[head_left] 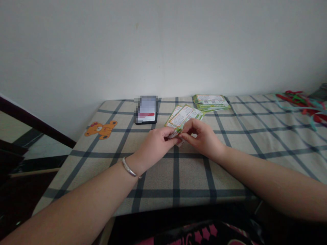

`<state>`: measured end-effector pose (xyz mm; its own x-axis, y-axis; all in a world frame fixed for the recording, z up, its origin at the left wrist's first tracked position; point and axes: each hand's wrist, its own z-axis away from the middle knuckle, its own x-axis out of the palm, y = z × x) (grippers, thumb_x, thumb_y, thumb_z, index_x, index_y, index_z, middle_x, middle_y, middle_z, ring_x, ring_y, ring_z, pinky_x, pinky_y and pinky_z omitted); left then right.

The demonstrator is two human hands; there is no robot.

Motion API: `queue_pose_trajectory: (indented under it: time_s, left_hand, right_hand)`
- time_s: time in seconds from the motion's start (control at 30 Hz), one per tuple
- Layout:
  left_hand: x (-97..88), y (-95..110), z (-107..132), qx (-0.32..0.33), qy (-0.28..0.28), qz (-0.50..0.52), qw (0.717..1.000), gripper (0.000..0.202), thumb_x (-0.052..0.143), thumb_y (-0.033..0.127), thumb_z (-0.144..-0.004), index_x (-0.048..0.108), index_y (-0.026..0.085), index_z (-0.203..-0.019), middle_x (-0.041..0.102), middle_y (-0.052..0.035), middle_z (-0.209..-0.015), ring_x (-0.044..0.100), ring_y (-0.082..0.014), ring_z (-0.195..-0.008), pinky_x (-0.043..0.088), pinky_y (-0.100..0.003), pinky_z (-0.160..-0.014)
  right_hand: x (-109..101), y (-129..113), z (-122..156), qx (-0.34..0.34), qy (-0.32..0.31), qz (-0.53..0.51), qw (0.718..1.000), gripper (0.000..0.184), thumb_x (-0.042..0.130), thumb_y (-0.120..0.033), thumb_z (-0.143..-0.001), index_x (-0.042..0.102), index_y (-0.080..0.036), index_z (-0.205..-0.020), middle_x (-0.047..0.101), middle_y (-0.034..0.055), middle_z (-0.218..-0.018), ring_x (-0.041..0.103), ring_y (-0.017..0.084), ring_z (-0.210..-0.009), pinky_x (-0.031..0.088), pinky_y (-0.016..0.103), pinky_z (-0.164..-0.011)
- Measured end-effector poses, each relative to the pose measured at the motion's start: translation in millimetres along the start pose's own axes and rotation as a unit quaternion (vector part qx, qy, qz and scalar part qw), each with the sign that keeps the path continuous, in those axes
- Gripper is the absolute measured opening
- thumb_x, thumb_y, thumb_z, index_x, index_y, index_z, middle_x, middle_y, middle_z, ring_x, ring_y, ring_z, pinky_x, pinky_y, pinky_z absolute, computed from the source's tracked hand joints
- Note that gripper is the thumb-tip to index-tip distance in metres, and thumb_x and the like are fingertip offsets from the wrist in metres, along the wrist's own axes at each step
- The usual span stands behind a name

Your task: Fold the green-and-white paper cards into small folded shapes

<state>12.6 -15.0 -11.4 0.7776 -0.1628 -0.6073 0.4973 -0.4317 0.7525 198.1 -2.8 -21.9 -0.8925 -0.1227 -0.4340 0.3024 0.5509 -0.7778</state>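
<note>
The left hand (155, 141) and the right hand (203, 137) meet above the middle of the worktop (153, 183), the fingers of both pinching a small printed card (180, 142), mostly hidden between them. Just beyond lie fanned green-and-white cards (182, 115). Farther right, near the wall (163, 51), sits a pile of similar cards (212, 102). A phone (146, 117) lies far and left of the hands, a bear picture (100, 130) farther left, coloured ribbons (293, 101) at far right.
</note>
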Motion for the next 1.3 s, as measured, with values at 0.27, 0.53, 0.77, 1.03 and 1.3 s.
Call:
queue_pose_trajectory:
  time_s: [0.27,0.53,0.77,1.03,1.3]
  left_hand:
    - [-0.5,-2.8,0.3,0.039,-0.007,0.004,0.999,0.015,0.054,0.024,-0.090,0.065,0.018,-0.083,0.067,0.0012,-0.078,0.061,-0.0137,-0.074,0.045,-0.024,-0.067]
    - [-0.3,-6.1,0.1,0.069,0.065,0.007,0.995,0.014,0.050,0.023,-0.092,0.064,0.018,-0.093,0.068,-0.0009,-0.084,0.062,-0.0149,-0.076,0.049,-0.026,-0.068]
    - [0.5,-4.0,2.3,0.093,0.076,-0.008,0.993,0.020,0.049,0.017,-0.093,0.065,0.020,-0.104,0.071,-0.0016,-0.094,0.065,-0.0146,-0.083,0.051,-0.028,-0.078]
    - [-6.9,1.6,0.4,0.175,0.099,-0.118,0.972,0.010,0.058,0.017,-0.089,0.067,0.016,-0.086,0.068,-0.0042,-0.087,0.062,-0.0180,-0.085,0.049,-0.032,-0.080]
    - [-7.0,1.7,2.3,0.205,0.130,-0.106,0.964,0.009,0.057,0.013,-0.089,0.064,0.018,-0.086,0.068,-0.0013,-0.084,0.062,-0.0154,-0.082,0.049,-0.029,-0.078]
  right_hand:
    - [-0.4,0.3,-1.1,0.020,0.001,-0.038,0.999,0.013,0.068,-0.026,-0.080,0.056,-0.019,-0.081,0.063,0.0016,-0.075,0.060,0.014,-0.066,0.051,0.031,-0.064]
    - [-4.7,4.1,-4.7,0.012,0.029,-0.034,0.999,0.017,0.070,-0.031,-0.079,0.059,-0.018,-0.075,0.064,0.0025,-0.077,0.059,0.014,-0.069,0.049,0.028,-0.060]
    - [-4.1,1.8,-4.3,0.019,0.022,-0.020,0.999,0.017,0.069,-0.029,-0.079,0.058,-0.017,-0.074,0.063,0.0013,-0.073,0.056,0.011,-0.062,0.047,0.026,-0.057]
    - [-6.6,-3.5,-3.5,-0.070,0.026,0.108,0.991,0.012,0.068,-0.021,-0.080,0.061,-0.017,-0.071,0.060,0.0004,-0.069,0.055,0.010,-0.062,0.045,0.024,-0.056]
    - [-6.4,-7.2,-2.6,-0.084,0.009,0.090,0.992,0.014,0.069,-0.025,-0.081,0.062,-0.017,-0.072,0.062,0.0005,-0.070,0.055,0.009,-0.061,0.046,0.022,-0.054]
